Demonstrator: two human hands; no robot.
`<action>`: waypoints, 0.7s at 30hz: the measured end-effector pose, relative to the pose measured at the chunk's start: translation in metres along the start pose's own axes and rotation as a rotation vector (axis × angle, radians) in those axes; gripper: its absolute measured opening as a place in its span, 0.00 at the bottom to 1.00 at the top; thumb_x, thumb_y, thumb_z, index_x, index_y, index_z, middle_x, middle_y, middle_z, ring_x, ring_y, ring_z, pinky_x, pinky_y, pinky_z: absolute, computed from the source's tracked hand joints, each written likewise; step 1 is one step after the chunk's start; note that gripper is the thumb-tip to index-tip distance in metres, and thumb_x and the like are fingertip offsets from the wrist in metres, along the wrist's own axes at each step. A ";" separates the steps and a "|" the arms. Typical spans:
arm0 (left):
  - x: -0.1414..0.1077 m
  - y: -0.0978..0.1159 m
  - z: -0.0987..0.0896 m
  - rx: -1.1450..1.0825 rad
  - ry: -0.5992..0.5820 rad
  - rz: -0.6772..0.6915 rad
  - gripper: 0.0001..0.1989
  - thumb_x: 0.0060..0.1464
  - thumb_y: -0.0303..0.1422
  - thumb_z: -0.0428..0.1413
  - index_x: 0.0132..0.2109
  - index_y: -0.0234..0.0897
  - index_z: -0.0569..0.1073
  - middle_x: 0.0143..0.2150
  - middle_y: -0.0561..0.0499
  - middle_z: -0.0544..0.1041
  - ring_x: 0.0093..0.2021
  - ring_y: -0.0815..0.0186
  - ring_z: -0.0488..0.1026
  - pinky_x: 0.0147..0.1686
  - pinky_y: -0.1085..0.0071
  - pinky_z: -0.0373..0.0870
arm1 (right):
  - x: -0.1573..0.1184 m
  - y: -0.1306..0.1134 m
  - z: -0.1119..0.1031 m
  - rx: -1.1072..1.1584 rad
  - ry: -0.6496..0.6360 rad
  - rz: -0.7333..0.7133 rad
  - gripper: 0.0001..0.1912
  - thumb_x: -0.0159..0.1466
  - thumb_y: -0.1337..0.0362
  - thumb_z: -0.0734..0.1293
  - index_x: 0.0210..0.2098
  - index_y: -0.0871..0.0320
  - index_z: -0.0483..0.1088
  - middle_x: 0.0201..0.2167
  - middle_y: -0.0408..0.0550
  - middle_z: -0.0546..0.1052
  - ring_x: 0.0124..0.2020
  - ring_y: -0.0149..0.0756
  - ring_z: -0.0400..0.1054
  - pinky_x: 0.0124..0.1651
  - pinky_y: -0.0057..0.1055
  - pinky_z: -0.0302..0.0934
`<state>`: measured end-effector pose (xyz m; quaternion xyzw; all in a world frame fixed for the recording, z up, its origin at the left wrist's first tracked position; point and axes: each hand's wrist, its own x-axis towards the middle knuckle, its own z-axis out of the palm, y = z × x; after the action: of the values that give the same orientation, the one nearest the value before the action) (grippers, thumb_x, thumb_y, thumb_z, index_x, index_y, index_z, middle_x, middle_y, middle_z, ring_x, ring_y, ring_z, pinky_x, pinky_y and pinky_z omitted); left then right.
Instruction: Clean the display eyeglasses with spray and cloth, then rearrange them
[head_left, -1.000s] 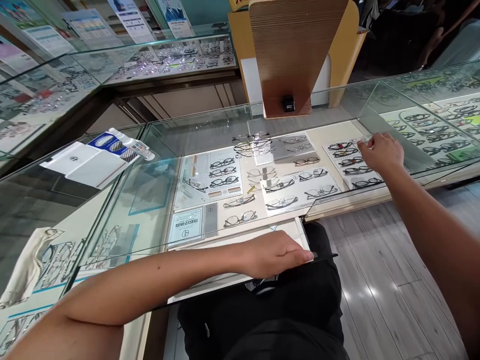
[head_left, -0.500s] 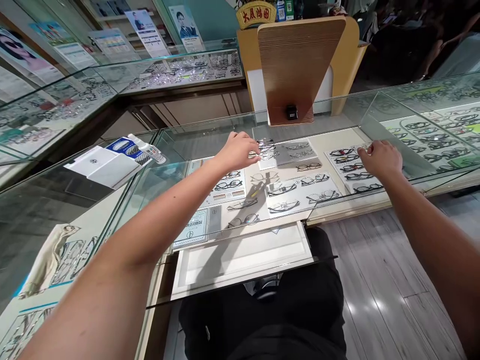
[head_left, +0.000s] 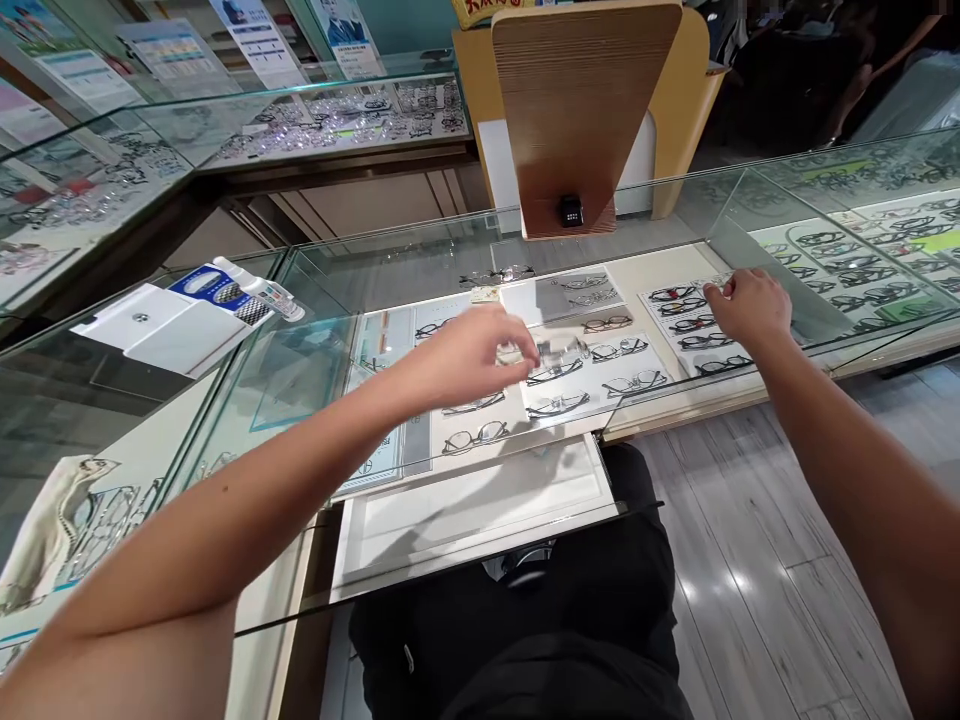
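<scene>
My left hand [head_left: 476,355] hovers over the glass counter top, its thumb and forefinger curved with a gap between them, slightly blurred. I see nothing in its grasp. Just beyond it, a pair of eyeglasses [head_left: 496,273] lies at the far side of the case. My right hand [head_left: 750,308] rests on the glass at the right, thumb a little apart from loosely bent fingers. It is above a card with several frames [head_left: 694,325], and the fingers' far side is hidden. Under the glass, more eyeglasses [head_left: 559,405] sit on white cards, with another pair [head_left: 478,437] at the left.
A shallow white drawer [head_left: 480,515] is pulled out above my lap. On the left stand a white box [head_left: 176,325] and a small tube [head_left: 281,298]. A wooden panel [head_left: 577,110] rises behind the counter. More display cases [head_left: 360,125] line the back; a person's arm [head_left: 900,50] shows far right.
My left hand has let go of the eyeglasses and come back toward me. The right hand stays on the glass. The view has shifted slightly.
</scene>
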<state>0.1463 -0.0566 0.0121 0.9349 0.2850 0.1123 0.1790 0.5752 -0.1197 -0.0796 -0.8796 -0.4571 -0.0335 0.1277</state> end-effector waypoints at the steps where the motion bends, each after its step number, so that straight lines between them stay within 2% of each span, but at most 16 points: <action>1: -0.012 0.013 -0.002 -0.123 -0.070 -0.004 0.10 0.61 0.37 0.58 0.39 0.41 0.84 0.43 0.50 0.85 0.50 0.55 0.75 0.55 0.55 0.68 | 0.000 0.000 0.000 0.001 -0.001 0.002 0.18 0.70 0.47 0.60 0.33 0.53 0.61 0.55 0.67 0.77 0.51 0.55 0.68 0.52 0.47 0.58; 3: -0.034 0.034 0.000 -0.381 -0.259 -0.066 0.09 0.62 0.39 0.60 0.39 0.43 0.85 0.45 0.51 0.85 0.49 0.58 0.78 0.52 0.61 0.70 | 0.000 0.000 0.000 0.002 -0.003 0.003 0.18 0.70 0.47 0.60 0.33 0.54 0.61 0.55 0.67 0.77 0.50 0.55 0.67 0.51 0.47 0.57; 5: -0.052 0.048 0.012 -0.589 -0.440 -0.147 0.10 0.62 0.40 0.61 0.39 0.43 0.85 0.44 0.51 0.86 0.46 0.61 0.79 0.49 0.65 0.71 | 0.000 0.000 0.000 0.002 -0.005 0.003 0.17 0.70 0.47 0.60 0.34 0.54 0.61 0.54 0.67 0.77 0.50 0.54 0.67 0.51 0.47 0.57; 9: -0.075 0.052 0.060 -0.736 -0.638 -0.394 0.10 0.59 0.40 0.62 0.39 0.41 0.86 0.41 0.50 0.86 0.37 0.64 0.75 0.39 0.68 0.65 | 0.002 0.001 0.001 -0.005 -0.013 0.007 0.17 0.70 0.48 0.60 0.35 0.54 0.63 0.55 0.66 0.77 0.50 0.52 0.66 0.51 0.46 0.56; 12: -0.084 0.040 0.101 -0.869 -0.686 -0.535 0.09 0.57 0.35 0.61 0.35 0.40 0.86 0.40 0.50 0.86 0.41 0.64 0.75 0.43 0.70 0.64 | 0.003 0.002 0.003 -0.013 -0.014 0.012 0.17 0.70 0.48 0.60 0.36 0.55 0.64 0.55 0.66 0.77 0.49 0.51 0.66 0.50 0.46 0.56; 14: -0.088 0.029 0.123 -0.977 -0.706 -0.633 0.08 0.54 0.34 0.62 0.31 0.39 0.86 0.38 0.49 0.85 0.38 0.66 0.72 0.38 0.71 0.61 | 0.004 0.002 0.003 -0.017 -0.015 0.014 0.16 0.70 0.48 0.61 0.36 0.55 0.65 0.55 0.66 0.77 0.50 0.50 0.66 0.50 0.45 0.55; 17: -0.090 0.010 0.146 -1.206 -0.732 -0.813 0.08 0.50 0.34 0.66 0.29 0.33 0.85 0.35 0.45 0.82 0.28 0.70 0.60 0.28 0.71 0.53 | 0.004 0.001 0.002 -0.019 -0.014 0.017 0.17 0.70 0.48 0.61 0.36 0.55 0.65 0.55 0.66 0.77 0.50 0.52 0.66 0.50 0.46 0.55; 21: -0.089 -0.016 0.167 -1.353 -0.656 -0.926 0.09 0.49 0.35 0.66 0.31 0.32 0.84 0.35 0.43 0.81 0.29 0.69 0.65 0.26 0.72 0.55 | 0.002 0.000 0.001 -0.016 -0.007 0.015 0.16 0.70 0.49 0.61 0.37 0.55 0.65 0.55 0.67 0.77 0.51 0.54 0.67 0.51 0.46 0.56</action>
<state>0.1186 -0.1405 -0.1561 0.4044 0.4416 -0.1007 0.7946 0.5763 -0.1175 -0.0804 -0.8841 -0.4507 -0.0331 0.1191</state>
